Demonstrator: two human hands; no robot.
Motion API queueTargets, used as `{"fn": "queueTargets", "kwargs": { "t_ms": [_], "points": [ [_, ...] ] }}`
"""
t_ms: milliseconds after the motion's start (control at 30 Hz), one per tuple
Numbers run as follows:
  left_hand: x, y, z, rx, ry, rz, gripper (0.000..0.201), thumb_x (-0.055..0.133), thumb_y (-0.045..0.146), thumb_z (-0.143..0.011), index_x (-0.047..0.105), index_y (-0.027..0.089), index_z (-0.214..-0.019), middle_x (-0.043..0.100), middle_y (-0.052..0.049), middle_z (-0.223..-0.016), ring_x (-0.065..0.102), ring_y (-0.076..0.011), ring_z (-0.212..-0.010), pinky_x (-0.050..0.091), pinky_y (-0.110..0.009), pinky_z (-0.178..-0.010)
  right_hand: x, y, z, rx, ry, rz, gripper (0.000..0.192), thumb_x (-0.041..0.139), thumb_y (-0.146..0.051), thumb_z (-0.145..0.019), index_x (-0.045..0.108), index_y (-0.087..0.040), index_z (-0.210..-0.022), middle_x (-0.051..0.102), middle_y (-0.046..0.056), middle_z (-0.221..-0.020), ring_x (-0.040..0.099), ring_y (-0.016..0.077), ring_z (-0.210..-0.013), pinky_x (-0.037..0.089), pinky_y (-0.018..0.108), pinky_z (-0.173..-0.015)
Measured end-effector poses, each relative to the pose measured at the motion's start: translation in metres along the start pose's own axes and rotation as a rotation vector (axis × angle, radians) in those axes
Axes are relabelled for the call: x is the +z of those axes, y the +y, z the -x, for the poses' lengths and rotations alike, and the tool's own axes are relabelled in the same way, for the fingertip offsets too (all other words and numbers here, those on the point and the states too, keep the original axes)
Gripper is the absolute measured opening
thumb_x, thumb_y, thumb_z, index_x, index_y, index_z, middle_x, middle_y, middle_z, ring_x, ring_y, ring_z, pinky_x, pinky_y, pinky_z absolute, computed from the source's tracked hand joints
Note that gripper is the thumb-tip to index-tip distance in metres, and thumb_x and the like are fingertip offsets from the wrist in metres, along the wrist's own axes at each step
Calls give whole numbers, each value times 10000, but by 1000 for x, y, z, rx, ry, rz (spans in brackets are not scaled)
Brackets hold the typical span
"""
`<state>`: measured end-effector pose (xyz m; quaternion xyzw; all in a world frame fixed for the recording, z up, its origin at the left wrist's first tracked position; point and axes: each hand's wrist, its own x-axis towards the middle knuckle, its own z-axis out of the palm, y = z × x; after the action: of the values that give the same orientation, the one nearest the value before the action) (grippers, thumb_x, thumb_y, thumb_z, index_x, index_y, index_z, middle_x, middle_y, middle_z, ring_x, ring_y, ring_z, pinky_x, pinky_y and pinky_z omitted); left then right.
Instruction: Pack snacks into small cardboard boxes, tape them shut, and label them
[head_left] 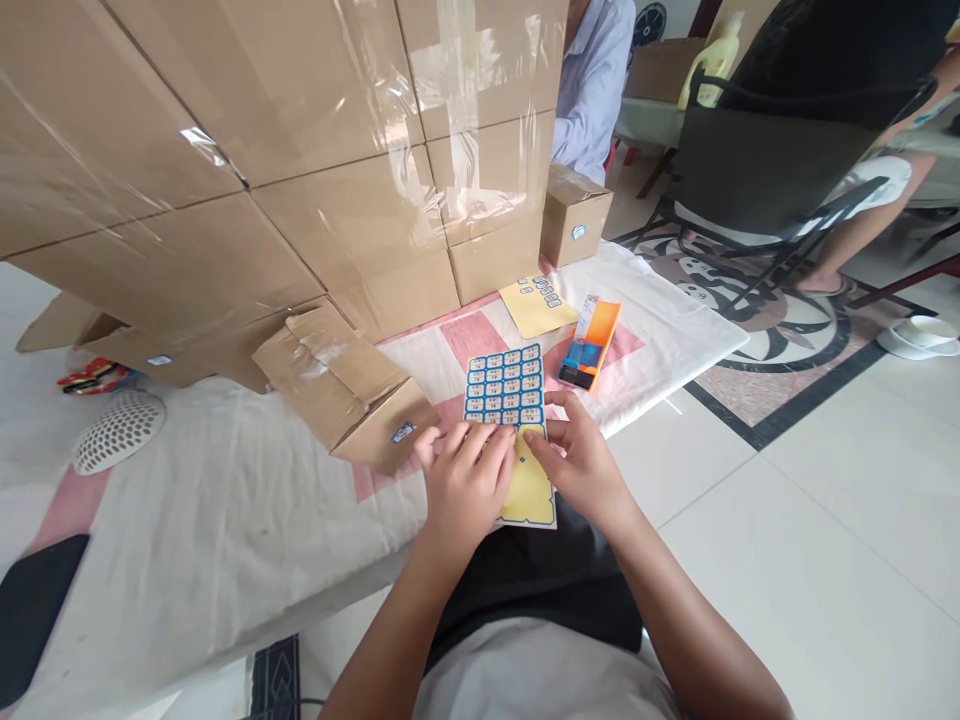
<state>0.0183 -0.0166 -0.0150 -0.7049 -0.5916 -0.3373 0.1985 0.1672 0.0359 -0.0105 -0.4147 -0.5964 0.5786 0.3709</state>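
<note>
A sheet of blue-bordered stickers (505,385) lies over the front edge of the table, its lower part bare yellow backing. My right hand (583,455) grips the sheet's right edge, the thumb on top and the other fingers partly behind it. My left hand (471,475) is closed over the sheet's left side, fingers bent and tips at the lowest sticker row; its thumb is hidden. Just left of that hand, a small cardboard box (345,385) with a blue-edged sticker on its end lies at an angle.
Large taped cartons (330,160) stack high along the back. Another small box (576,215), a yellow sticker sheet (538,305) and an orange-and-blue packet (591,345) sit to the right. A dark phone-like slab (37,615) lies far left. A person's sleeve (596,90) shows behind the cartons.
</note>
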Motion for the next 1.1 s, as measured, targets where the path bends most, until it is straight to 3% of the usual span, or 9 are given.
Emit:
{"fn": "queueTargets", "kwargs": {
  "t_ms": [200,367,567,667,767,800,867,967,1100],
  "points": [
    [5,-10,9,-171,85,124,128,561,170,-1006,684,191,-978,768,-22,-819,698,-161,-734,440,-345,-722,-1,15,-13,19,46,45,370,621,-380,-879,425,-260,-1170,777,35,-886,739,224,-722,566,341,-636],
    [-5,-16,34,-366,172,318,191,527,180,-1023,699,186,-1107,800,-33,-898,757,-144,-772,575,-263,-744,-4,30,-72,-21,181,275,481,584,-304,-826,458,-193,-1277,737,33,-806,707,254,-743,517,361,-669],
    [-20,-24,52,-533,190,301,149,577,228,-979,714,180,-1012,786,-38,-826,740,-153,-728,568,-247,-670,1,40,-115,-84,292,456,753,533,-258,-831,337,-35,-1524,656,25,-701,666,269,-771,506,392,-760],
    [-19,-34,56,-678,190,240,171,611,219,-943,641,189,-1109,787,-39,-850,728,-143,-686,558,-242,-642,6,44,-108,-129,335,514,766,543,-264,-841,326,-82,-1552,700,100,-892,662,295,-869,527,445,-821],
    [-18,-45,61,-721,46,286,256,550,225,-975,522,200,-1229,788,-64,-934,759,-155,-794,571,-242,-667,17,38,-87,-378,438,654,665,586,-285,-856,461,-132,-1491,612,209,-1279,564,373,-1195,453,592,-1029],
    [-19,-48,62,-696,-9,303,236,520,231,-992,507,204,-1226,784,-73,-963,765,-158,-831,579,-249,-686,23,33,-79,-481,364,669,589,593,-289,-874,528,-149,-1442,588,206,-1323,532,377,-1243,426,607,-1065],
    [-24,-53,65,-618,-95,311,198,476,249,-1013,500,209,-1205,772,-93,-1032,769,-171,-906,595,-276,-733,36,24,-65,-594,5,573,409,602,-291,-918,646,-191,-1312,639,161,-1261,578,330,-1185,468,543,-1045],
    [-33,-57,66,-521,-182,309,220,451,254,-1023,489,208,-1234,751,-121,-1138,755,-204,-1046,606,-319,-796,56,16,-53,-500,-530,282,224,607,-281,-959,706,-221,-1150,722,74,-1069,658,209,-912,549,365,-844],
    [-40,-62,64,-512,-209,275,233,465,252,-1025,498,211,-1252,756,-114,-1136,751,-214,-1061,601,-324,-816,77,19,-51,-437,-594,169,111,621,-230,-953,694,-201,-1031,719,27,-951,618,149,-763,505,287,-727]
  ]
}}
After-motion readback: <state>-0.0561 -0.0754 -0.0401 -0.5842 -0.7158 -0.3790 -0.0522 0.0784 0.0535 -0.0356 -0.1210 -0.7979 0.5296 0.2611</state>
